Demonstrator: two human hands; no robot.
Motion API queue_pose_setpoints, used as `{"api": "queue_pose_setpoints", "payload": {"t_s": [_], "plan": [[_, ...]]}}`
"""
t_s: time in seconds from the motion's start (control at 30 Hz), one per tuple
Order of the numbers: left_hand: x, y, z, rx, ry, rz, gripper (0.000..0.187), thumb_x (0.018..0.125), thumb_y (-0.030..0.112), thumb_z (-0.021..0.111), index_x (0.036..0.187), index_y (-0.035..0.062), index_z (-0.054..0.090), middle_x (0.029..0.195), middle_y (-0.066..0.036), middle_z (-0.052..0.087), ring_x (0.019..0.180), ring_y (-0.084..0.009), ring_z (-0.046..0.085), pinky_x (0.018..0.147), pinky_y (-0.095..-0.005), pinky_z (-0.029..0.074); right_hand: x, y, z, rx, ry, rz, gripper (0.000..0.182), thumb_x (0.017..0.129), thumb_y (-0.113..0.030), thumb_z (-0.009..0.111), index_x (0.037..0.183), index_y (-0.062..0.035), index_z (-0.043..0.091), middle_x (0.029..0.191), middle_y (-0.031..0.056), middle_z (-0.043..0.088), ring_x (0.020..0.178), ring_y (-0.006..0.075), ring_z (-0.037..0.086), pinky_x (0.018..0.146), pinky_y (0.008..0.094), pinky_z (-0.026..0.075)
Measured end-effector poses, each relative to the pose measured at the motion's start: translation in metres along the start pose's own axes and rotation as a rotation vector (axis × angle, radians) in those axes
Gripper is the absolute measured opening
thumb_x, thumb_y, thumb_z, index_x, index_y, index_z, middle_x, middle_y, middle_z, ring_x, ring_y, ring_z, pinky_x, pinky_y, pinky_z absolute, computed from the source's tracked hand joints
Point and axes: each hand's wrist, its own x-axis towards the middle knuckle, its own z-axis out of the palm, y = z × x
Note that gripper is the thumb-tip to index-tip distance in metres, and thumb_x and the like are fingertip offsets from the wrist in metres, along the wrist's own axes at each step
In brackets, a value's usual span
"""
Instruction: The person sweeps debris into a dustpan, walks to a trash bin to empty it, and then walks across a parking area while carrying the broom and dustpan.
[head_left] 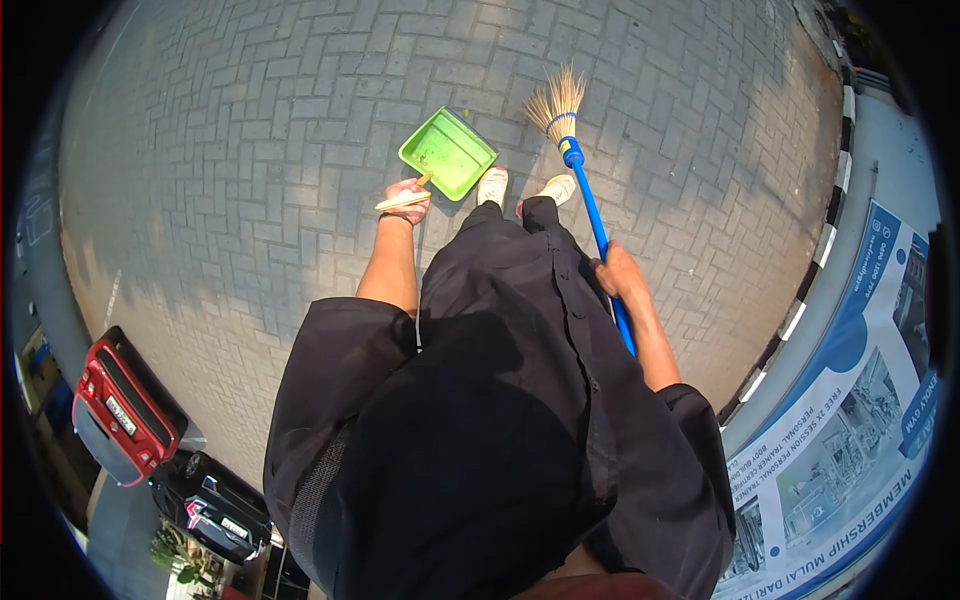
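Observation:
My left hand (407, 203) is closed around the pale wooden handle of a green dustpan (437, 150), whose tray hangs just in front of my left shoe with small bits in it. On the other side, my right hand (622, 274) wraps round the blue pole of a stick broom (592, 212). Its fan of straw-coloured bristles (556, 102) points forward, beyond my right shoe. Both my white shoes (493, 186) stand on the paving between the two tools.
Grey block paving (260, 150) spreads all around, partly shaded. A black-and-white kerb (824, 245) runs along the right, with a blue-and-white gym banner (850, 430) past it. Behind on the left are a red car (125, 410) and a black car (215, 508), near a plant.

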Motion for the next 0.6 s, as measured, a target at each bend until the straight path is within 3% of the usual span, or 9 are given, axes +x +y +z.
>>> {"api": "queue_pose_setpoints", "payload": {"t_s": [0.17,0.27,0.3,0.43,0.5,0.6], "plan": [[0.002,-0.001,-0.005,0.011,-0.027,-0.008,0.009,0.077,0.002,0.049,0.081,-0.0010,0.041,0.052,-0.003,0.040,0.042,-0.0146,0.045,0.042,-0.0246,0.043,0.042,-0.014,0.030,-0.060,0.032,-0.061,0.034,0.081,-0.015,0.047,0.100,0.0128,0.046,0.087,0.0322,0.058,0.086,0.0428,0.058,0.074,0.0459,0.047],[-0.006,-0.004,-0.005,0.031,-0.020,0.016,0.010,0.078,0.001,0.049,0.078,0.0005,0.039,0.051,-0.003,0.039,0.041,-0.0150,0.045,0.042,-0.0242,0.043,0.056,-0.025,0.035,0.001,-0.072,-0.039,0.032,0.084,-0.016,0.040,0.093,0.0127,0.050,0.083,0.0303,0.059,0.082,0.0424,0.059,0.072,0.0462,0.048],[-0.006,-0.004,-0.005,0.033,-0.028,0.014,0.011,0.079,0.000,0.048,0.076,0.0017,0.038,0.051,-0.003,0.039,0.040,-0.0144,0.044,0.042,-0.0236,0.044,0.057,-0.027,0.030,0.160,-0.181,0.013,0.034,0.086,-0.017,0.035,0.084,0.0115,0.054,0.080,0.0284,0.060,0.080,0.0418,0.060,0.071,0.0462,0.047],[-0.005,-0.002,-0.008,0.004,-0.054,-0.008,0.013,0.079,-0.001,0.048,0.074,0.0031,0.037,0.051,-0.002,0.039,0.039,-0.0137,0.044,0.041,-0.0224,0.045,0.053,-0.015,0.045,0.090,-0.142,-0.142,0.030,0.084,-0.020,0.042,0.089,0.0082,0.050,0.070,0.0264,0.059,0.071,0.0405,0.060,0.070,0.0460,0.046],[-0.004,-0.003,-0.008,-0.010,-0.053,0.002,0.013,0.079,-0.002,0.048,0.074,0.0029,0.037,0.051,-0.003,0.039,0.040,-0.0137,0.044,0.042,-0.0223,0.045,0.026,-0.016,0.031,-0.018,-0.102,-0.207,0.031,0.085,-0.018,0.039,0.080,0.0099,0.053,0.079,0.0286,0.060,0.078,0.0426,0.059,0.070,0.0467,0.046],[-0.009,-0.005,-0.007,-0.005,-0.051,0.002,0.012,0.078,-0.001,0.049,0.073,0.0023,0.038,0.051,-0.003,0.040,0.040,-0.0141,0.045,0.041,-0.0223,0.044,-0.001,-0.015,0.010,-0.091,-0.056,-0.252,0.027,0.081,-0.015,0.048,0.087,0.0105,0.050,0.078,0.0301,0.059,0.078,0.0431,0.059,0.070,0.0475,0.045]]}}
